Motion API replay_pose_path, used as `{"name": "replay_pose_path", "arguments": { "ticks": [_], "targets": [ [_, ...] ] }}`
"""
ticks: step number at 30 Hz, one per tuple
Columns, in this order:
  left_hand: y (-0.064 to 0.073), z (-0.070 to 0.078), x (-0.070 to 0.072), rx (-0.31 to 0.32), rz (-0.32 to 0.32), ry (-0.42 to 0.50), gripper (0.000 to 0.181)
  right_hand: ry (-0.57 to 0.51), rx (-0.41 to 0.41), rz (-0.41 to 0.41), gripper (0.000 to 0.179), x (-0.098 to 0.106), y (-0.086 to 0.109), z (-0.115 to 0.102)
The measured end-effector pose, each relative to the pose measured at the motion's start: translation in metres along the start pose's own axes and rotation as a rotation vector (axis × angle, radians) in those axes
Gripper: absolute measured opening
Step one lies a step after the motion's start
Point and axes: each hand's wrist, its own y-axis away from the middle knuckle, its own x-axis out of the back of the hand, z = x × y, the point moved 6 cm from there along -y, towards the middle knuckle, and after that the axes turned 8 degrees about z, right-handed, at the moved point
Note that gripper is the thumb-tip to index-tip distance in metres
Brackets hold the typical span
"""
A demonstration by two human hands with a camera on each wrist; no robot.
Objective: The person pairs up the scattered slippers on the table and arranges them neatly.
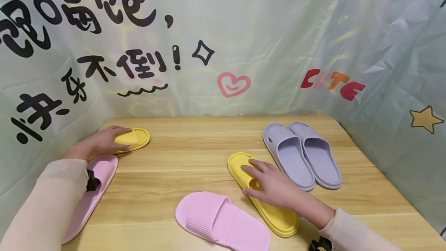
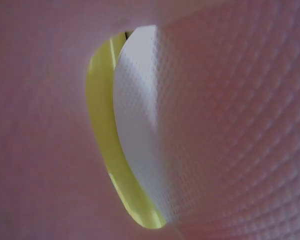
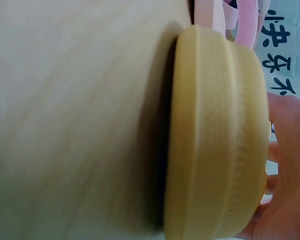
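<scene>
At the far left, a yellow slipper (image 1: 139, 138) lies sideways with its rounded end toward the right. My left hand (image 1: 104, 140) holds it across its width, fingers on the far side and thumb on the near side. The other yellow slipper (image 1: 280, 218) rests flat, right of centre. Over its strap spreads my right hand (image 1: 275, 183), fingers loosely extended and thumb toward its left edge. In the right wrist view, the heel of that yellow slipper (image 3: 215, 140) fills the middle. Mostly skin and a blurred pink slipper (image 2: 250, 125) fill the left wrist view.
A pink slipper (image 1: 207, 214) lies at front centre, close to the right-hand yellow one. Another pink slipper (image 1: 104, 166) sits partly under my left forearm. Two lavender slippers (image 1: 294, 162) stand side by side at back right. A printed cloth (image 1: 271, 50) encloses the wooden table (image 1: 188, 139).
</scene>
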Motion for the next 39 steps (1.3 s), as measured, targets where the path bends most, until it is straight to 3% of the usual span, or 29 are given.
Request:
{"name": "replay_pose_path", "arguments": {
  "ticks": [5, 19, 34, 39],
  "targets": [
    [0.000, -0.008, 0.002, 0.021, 0.001, 0.033, 0.091, 0.003, -0.004, 0.011, 0.070, 0.000, 0.000, -0.001],
    [-0.003, -0.014, -0.001, 0.063, -0.029, 0.054, 0.096, -0.011, -0.016, 0.020, 0.070, -0.001, 0.001, 0.000],
    [-0.009, -0.009, -0.002, 0.021, -0.017, -0.009, 0.095, -0.026, -0.007, 0.045, 0.072, 0.004, -0.002, 0.002],
    [-0.009, -0.003, -0.003, 0.008, -0.021, 0.042, 0.090, -0.028, -0.007, 0.046, 0.072, 0.004, -0.003, 0.002]
  ]
}}
